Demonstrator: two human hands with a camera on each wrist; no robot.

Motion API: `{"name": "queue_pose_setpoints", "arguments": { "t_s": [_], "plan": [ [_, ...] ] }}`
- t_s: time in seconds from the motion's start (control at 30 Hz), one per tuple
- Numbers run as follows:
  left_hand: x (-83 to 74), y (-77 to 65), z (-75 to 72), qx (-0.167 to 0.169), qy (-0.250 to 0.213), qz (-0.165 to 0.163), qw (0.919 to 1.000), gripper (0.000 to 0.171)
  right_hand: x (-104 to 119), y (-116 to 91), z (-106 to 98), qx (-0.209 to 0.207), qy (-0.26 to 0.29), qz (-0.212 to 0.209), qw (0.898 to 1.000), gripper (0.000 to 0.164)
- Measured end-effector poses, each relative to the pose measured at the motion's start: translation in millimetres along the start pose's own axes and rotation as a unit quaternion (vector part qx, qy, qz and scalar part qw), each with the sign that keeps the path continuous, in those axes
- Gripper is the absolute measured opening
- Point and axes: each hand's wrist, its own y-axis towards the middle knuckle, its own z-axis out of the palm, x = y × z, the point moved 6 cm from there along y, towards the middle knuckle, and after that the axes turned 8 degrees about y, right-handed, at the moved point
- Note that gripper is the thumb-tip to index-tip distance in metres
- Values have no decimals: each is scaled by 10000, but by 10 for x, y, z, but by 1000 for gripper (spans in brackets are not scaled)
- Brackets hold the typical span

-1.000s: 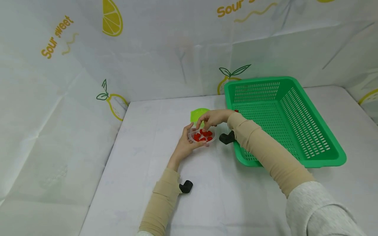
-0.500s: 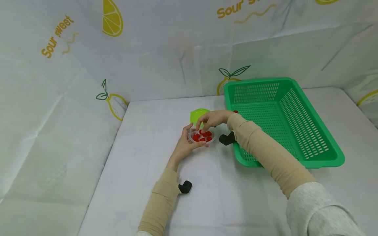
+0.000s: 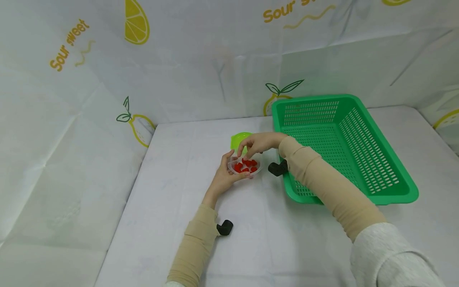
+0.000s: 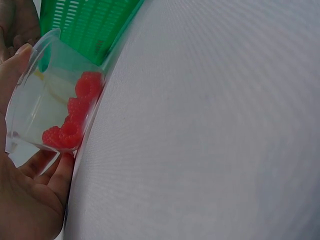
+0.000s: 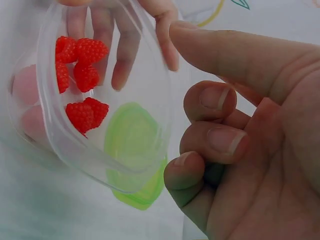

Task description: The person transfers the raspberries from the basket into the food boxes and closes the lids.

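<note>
A clear plastic tub (image 4: 31,112) stands on the white cloth with several red raspberries (image 4: 79,107) in its bottom. My left hand (image 3: 223,179) grips it from the left, thumb on the near side and fingers round the far side. Over the tub's far right rim hovers my right hand (image 3: 263,142). In the right wrist view its thumb is fairly straight and three fingers are loosely curled, with nothing seen in them; the index finger is mostly hidden behind the thumb. A bright green lid (image 3: 239,139) lies just behind the tub, partly covered by the right hand.
A large green slotted basket (image 3: 389,135) stands to the right, with my right forearm crossing its left rim and near corner. White cloth walls with printed lemons rise behind and at the left. A black wrist mount (image 3: 225,227) sticks out from the left sleeve.
My right forearm has shifted slightly right, covering a small red thing seen earlier at the basket's left edge. The left hand and the tub have stayed put.
</note>
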Motion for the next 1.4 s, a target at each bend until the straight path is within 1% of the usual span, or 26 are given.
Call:
{"name": "queue_pose_setpoints", "arguments": {
  "t_s": [0.17, 0.37, 0.5, 0.67, 0.8, 1.03, 1.17, 1.27, 1.4],
  "plan": [
    [2, 2, -1, -50, 110, 8, 9999, 92, 56, -87, -36, -60, 56, -130, 9999, 31],
    [2, 5, 4, -46, 66, -7, 10000, 94, 127, -215, -111, -144, 392, -446, 9981, 31],
    [12, -6, 9, -50, 41, -30, 10000, 94, 144, -318, -189, -315, 620, -601, 9958, 28],
    [26, -13, 27, -20, 32, -76, 10000, 93, 87, -461, -300, -637, 823, -802, 9913, 29],
    [24, -8, 34, -47, 90, -75, 9999, 93, -17, -597, -401, -949, 1133, -867, 9852, 27],
    [21, -4, 19, -140, 167, -44, 9998, 92, -282, -798, -551, -1456, 1645, -728, 9728, 28],
    [9, 2, 7, -158, 271, -2, 9995, 93, -450, -893, -632, -1726, 1810, -671, 9659, 31],
    [-1, 0, 0, -151, 272, 1, 9995, 93, -566, -947, -686, -1860, 1880, -715, 9618, 35],
    [-3, -11, -7, -155, 236, -13, 9996, 92, -730, -972, -722, -1908, 2089, -765, 9561, 39]
  ]
}}
